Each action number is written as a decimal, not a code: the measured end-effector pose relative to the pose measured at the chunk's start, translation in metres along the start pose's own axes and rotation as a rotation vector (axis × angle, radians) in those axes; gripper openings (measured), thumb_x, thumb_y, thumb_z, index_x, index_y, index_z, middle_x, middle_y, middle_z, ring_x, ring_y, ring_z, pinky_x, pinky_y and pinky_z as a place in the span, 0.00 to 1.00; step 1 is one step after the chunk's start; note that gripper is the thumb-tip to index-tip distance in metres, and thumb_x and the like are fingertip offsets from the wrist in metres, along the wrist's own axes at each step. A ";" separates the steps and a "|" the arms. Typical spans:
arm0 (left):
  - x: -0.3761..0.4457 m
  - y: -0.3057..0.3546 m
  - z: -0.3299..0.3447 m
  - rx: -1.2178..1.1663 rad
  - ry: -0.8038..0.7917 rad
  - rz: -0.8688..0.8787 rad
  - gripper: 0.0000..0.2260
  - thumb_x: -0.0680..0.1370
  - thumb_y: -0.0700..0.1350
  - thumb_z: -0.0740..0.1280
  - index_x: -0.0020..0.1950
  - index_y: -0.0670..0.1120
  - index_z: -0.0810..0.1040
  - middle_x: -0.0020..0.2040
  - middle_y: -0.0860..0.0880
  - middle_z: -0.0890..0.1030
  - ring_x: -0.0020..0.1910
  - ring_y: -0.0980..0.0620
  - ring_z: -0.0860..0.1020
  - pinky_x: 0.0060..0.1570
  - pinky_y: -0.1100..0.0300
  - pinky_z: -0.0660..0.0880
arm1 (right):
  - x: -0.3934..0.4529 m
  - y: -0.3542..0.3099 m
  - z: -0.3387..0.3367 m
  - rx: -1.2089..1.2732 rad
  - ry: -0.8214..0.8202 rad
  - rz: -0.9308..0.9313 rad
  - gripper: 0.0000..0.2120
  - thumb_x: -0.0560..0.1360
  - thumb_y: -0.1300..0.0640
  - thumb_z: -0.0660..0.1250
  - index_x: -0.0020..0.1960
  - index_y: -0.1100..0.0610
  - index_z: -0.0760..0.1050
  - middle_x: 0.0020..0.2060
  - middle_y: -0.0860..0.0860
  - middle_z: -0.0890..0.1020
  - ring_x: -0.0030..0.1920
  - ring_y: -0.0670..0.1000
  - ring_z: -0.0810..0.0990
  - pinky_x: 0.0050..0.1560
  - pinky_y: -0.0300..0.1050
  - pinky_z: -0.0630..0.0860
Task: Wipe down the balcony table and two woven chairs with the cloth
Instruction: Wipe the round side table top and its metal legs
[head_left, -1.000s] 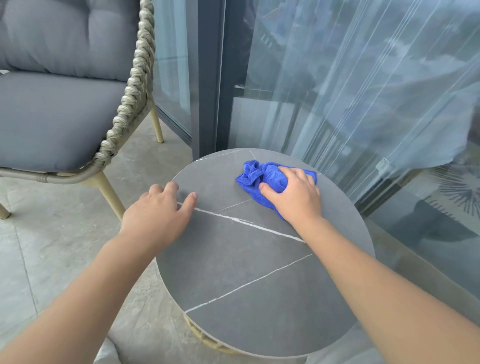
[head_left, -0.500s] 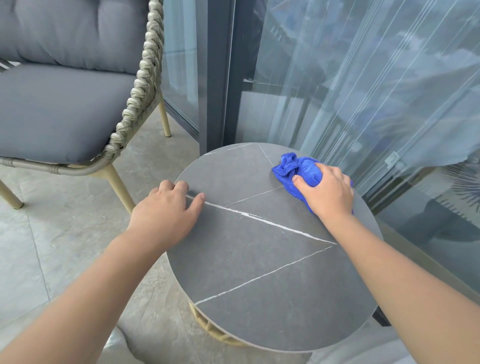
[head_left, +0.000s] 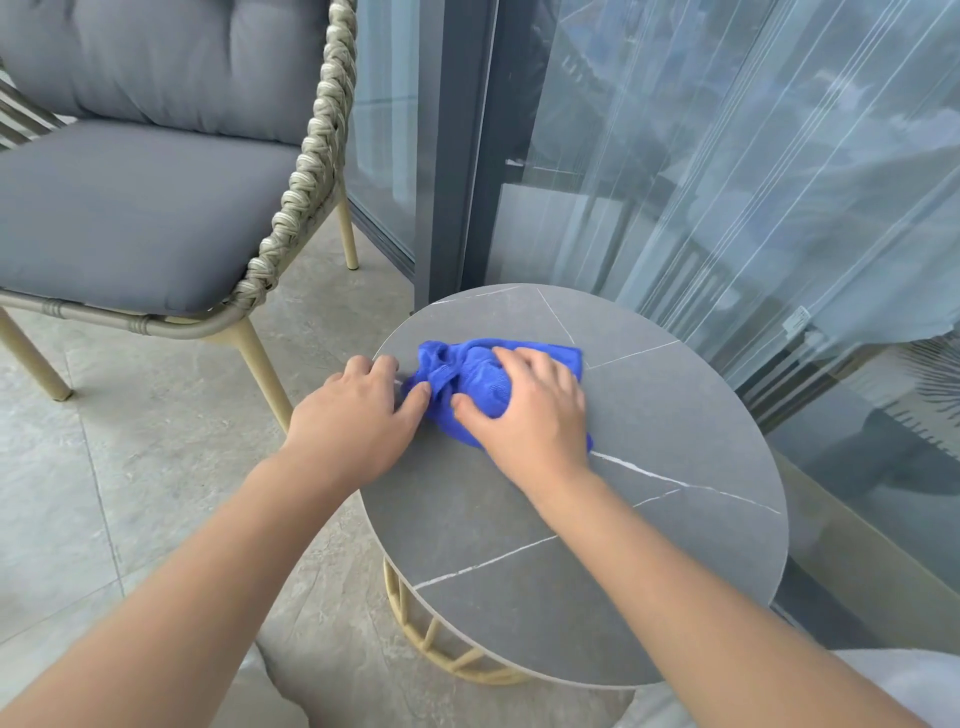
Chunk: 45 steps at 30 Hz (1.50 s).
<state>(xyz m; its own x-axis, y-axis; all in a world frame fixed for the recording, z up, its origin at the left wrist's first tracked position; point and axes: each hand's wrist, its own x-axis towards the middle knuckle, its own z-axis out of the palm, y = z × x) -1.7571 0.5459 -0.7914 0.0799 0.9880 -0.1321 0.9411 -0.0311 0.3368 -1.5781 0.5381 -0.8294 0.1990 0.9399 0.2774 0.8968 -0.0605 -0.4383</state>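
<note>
Blue cloth under gripping right hand; left hand flat (table edge).

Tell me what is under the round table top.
Under the table top a yellow slatted base shows at the near edge, standing on the tiled floor. The rest of the base is covered by the top.

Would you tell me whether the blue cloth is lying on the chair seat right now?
No, the blue cloth is on the round table, pressed under the right hand.
</note>
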 end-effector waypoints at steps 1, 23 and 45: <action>0.000 0.000 0.000 -0.009 0.006 0.002 0.21 0.83 0.61 0.53 0.66 0.49 0.71 0.65 0.46 0.74 0.64 0.42 0.75 0.54 0.50 0.69 | -0.004 -0.009 0.005 0.005 0.004 -0.021 0.38 0.67 0.29 0.60 0.69 0.49 0.78 0.65 0.50 0.79 0.68 0.56 0.74 0.71 0.54 0.68; 0.005 -0.006 0.003 0.082 -0.003 0.029 0.22 0.82 0.63 0.54 0.68 0.50 0.71 0.67 0.49 0.71 0.59 0.43 0.77 0.47 0.53 0.70 | 0.062 0.097 -0.044 -0.045 -0.025 0.189 0.33 0.72 0.33 0.70 0.72 0.47 0.75 0.68 0.49 0.77 0.70 0.57 0.71 0.72 0.53 0.67; 0.003 -0.005 0.002 0.095 -0.052 0.051 0.26 0.81 0.65 0.56 0.70 0.49 0.69 0.72 0.45 0.68 0.64 0.40 0.75 0.59 0.46 0.75 | -0.032 0.157 -0.098 0.036 0.036 0.279 0.30 0.71 0.36 0.71 0.69 0.46 0.76 0.67 0.44 0.77 0.70 0.52 0.70 0.72 0.54 0.69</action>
<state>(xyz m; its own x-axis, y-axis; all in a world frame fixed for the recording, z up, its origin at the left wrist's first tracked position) -1.7609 0.5489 -0.7952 0.1428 0.9757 -0.1662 0.9620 -0.0974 0.2549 -1.4047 0.4659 -0.8229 0.4505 0.8762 0.1713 0.7909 -0.3027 -0.5319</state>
